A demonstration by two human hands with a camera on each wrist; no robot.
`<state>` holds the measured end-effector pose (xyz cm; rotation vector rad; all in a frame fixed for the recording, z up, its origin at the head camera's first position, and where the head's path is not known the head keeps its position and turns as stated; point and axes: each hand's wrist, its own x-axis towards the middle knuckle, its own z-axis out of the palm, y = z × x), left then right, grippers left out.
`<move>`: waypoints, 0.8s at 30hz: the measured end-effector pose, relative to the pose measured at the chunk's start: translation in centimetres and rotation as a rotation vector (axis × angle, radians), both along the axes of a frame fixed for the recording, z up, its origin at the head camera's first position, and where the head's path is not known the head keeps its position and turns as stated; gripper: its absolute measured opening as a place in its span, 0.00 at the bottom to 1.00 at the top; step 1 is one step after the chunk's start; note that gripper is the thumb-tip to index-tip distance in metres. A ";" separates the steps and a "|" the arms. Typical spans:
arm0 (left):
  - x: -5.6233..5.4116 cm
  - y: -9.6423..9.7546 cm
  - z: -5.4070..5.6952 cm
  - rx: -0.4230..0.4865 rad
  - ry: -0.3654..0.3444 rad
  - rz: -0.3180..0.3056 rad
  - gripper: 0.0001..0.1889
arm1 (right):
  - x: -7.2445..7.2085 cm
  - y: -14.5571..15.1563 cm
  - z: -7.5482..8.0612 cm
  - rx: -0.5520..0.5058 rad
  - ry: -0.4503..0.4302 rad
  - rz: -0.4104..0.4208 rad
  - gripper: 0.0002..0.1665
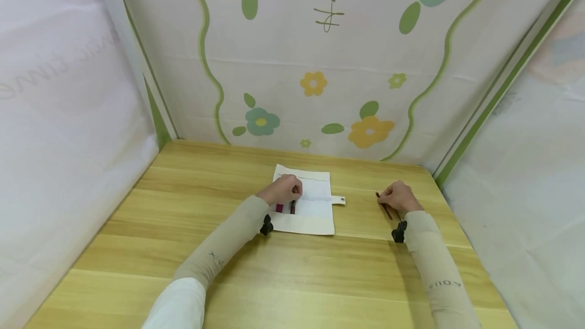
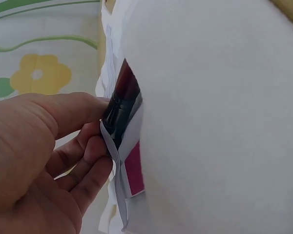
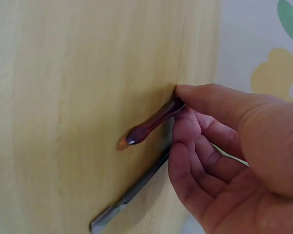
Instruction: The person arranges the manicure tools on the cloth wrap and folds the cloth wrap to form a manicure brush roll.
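My left hand [image 1: 288,188] is over an unfolded white case [image 1: 315,224]. Its thumb and fingertips pinch a slim dark red tool with a black collar [image 2: 118,113], together with the thin edge of the pocket around it. Part of that tool is hidden behind a white flap [image 2: 215,117]. Beside it in the case shows a magenta piece [image 2: 134,170]. Off to the right, my right hand [image 1: 400,197] pinches one end of a glossy dark red stick-like tool [image 3: 156,119] low over the table. Under its fingers a thin metal tool with a flattened tip [image 3: 132,192] lies on the wood.
A short strap with a snap [image 1: 338,200] sticks out from the case's right side. The wooden table [image 1: 292,278] is bounded by white cloth walls, the back one [image 1: 283,65] printed with flowers. Each wrist carries a small black camera mount.
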<state>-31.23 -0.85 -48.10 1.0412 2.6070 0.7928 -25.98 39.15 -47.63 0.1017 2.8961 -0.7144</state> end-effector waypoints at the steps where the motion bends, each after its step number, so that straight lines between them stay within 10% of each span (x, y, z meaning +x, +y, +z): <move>1: -0.1 0.0 -0.1 0.003 -0.004 -0.002 0.07 | 0.0 0.0 0.0 0.000 0.010 0.002 0.12; 24: -0.3 -0.1 -0.2 0.006 -0.014 -0.011 0.08 | -3.9 -12.8 2.0 -0.172 0.092 0.044 0.11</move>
